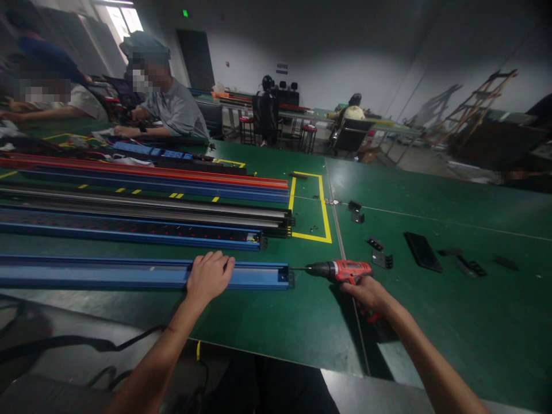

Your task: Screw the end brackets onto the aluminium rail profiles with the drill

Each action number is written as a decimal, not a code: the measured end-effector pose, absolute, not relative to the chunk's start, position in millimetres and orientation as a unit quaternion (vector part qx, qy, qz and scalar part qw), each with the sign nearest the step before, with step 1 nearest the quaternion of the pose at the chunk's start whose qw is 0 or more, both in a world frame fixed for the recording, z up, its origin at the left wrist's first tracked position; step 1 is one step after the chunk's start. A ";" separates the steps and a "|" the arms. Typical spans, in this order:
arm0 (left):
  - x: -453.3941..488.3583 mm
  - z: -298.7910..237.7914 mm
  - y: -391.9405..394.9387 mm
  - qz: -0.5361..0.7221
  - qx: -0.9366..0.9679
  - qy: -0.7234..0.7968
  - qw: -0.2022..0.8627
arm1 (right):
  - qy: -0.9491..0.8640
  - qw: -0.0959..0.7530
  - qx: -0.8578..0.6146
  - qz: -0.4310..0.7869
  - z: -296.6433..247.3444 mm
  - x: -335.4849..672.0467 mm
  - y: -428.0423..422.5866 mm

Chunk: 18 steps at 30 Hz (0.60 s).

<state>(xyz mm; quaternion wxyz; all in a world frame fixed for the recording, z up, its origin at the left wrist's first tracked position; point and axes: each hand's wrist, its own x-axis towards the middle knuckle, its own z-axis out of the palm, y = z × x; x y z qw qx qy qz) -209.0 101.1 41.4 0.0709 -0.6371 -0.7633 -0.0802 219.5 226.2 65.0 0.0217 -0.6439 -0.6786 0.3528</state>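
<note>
My right hand (pixel 366 293) is wrapped round the grip of a red and black cordless drill (pixel 351 269). The drill points left, and its long thin bit (pixel 301 268) reaches the black end cap (pixel 291 279) of a long blue aluminium profile (pixel 254 278). Whether the tip sits in a screw is too small to tell. Across the profile, not far from that end, lies my left hand (pixel 210 275), its fingers curled over the far edge and gripping it. The profile runs out of view to the left.
Beyond it lie another blue profile (pixel 172 234), black profiles (pixel 215 214) and an orange one (pixel 194 175). Black brackets (pixel 382 260) and a dark flat phone-like slab (pixel 422 251) are on the green table (pixel 474 328) at right. Co-workers (pixel 168 98) sit across the table.
</note>
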 end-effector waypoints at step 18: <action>-209.7 41.8 101.4 -0.082 -0.638 -0.763 0.066 | -0.691 0.025 -0.632 0.350 56.8 225.4 230.1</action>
